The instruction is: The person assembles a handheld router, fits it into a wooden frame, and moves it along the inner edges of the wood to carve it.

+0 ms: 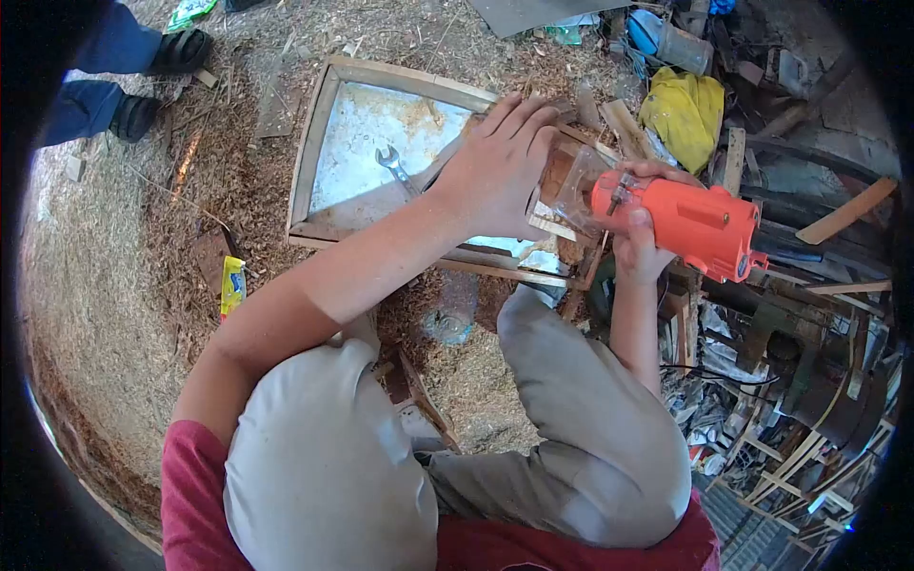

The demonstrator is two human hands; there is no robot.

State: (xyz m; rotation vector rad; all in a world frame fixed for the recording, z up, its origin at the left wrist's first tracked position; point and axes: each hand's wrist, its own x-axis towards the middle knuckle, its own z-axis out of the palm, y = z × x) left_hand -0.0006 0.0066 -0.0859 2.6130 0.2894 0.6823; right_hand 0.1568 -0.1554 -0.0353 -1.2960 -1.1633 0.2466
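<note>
My right hand is wrapped round an orange trim router, tilted on its side with its clear base facing left. That base is up against a brown wooden piece at the right end of a shallow wooden tray. My left hand grips the same piece from the left, its fingers over the far side and its thumb on the near side. Much of the piece is hidden by the hand and the router. In the tray lies an open-ended wrench on the whitish bottom.
Wood shavings cover the ground. A yellow cloth, scrap wood and clutter crowd the right side. A yellow packet lies at left. Another person's feet stand at upper left. My knees flank the near side.
</note>
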